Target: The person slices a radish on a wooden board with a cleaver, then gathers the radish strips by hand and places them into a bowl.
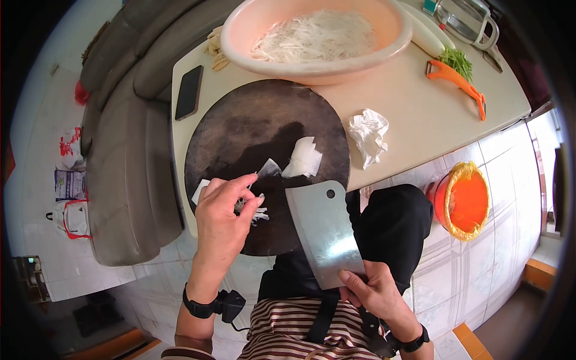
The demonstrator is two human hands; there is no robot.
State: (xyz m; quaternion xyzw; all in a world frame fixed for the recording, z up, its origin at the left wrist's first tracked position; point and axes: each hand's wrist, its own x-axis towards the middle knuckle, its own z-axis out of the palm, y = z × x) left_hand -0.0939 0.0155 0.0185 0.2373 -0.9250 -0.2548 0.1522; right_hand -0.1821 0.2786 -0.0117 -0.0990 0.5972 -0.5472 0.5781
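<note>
My right hand (375,288) grips a cleaver (321,231) at its lower end, beside the right edge of the round, dark cutting board (240,120). The broad blade is raised above my lap, its hanging hole at the top. Over the lower left of the board hovers my left hand (225,207), thumb and index finger apart, other fingers curled. White shreds (259,215) lie beneath and beside its fingertips. Thin white radish slices (303,158) rest on the board farther right, with a smaller slice (270,168) nearby. Part of another white piece (200,191) shows left of my hand.
A pink basin (318,69) of white shreds (315,36) stands behind the board. Around it are a phone (189,92), a cloth (216,49), crumpled tissue (368,137), an orange peeler (457,81), a white radish (427,37) and a glass pitcher (465,21). An orange bucket (441,201) stands on the floor.
</note>
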